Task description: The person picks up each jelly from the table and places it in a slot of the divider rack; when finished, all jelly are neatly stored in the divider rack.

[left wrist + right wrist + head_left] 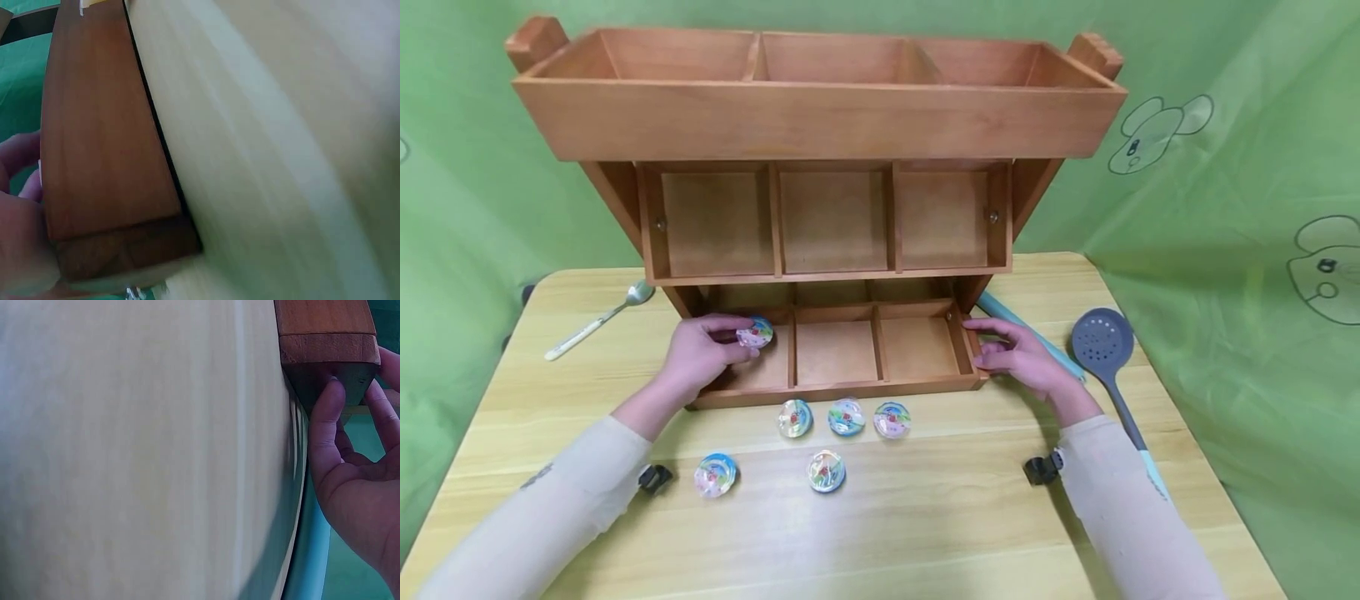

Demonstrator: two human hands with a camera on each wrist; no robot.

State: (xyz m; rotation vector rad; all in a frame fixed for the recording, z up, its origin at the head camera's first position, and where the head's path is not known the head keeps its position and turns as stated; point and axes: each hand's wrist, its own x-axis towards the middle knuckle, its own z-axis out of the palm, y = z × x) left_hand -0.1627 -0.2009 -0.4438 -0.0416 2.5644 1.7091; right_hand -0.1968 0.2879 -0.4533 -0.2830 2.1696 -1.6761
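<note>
My left hand (696, 350) pinches a small round disc (756, 332) with a colourful print between thumb and fingers. It holds the disc over the left compartment of the lowest tray (842, 392) of a wooden rack. In the left wrist view, part of the hand (22, 231) shows beside the tray's wooden front (109, 137), and the disc is hidden. My right hand (1022, 354) touches the tray's right end, its thumb (328, 409) against the end face. Several similar discs lie on the table before the tray, one (892, 420) near its front edge.
Above stand the rack's middle tray (831, 273) and top tray (820, 121), each with 3 compartments. A spoon (598, 322) lies at left. At right are a grey slotted skimmer (1102, 342) and a blue-green bar (1030, 333) behind my right hand. Green cloth (1225, 208) hangs around the table.
</note>
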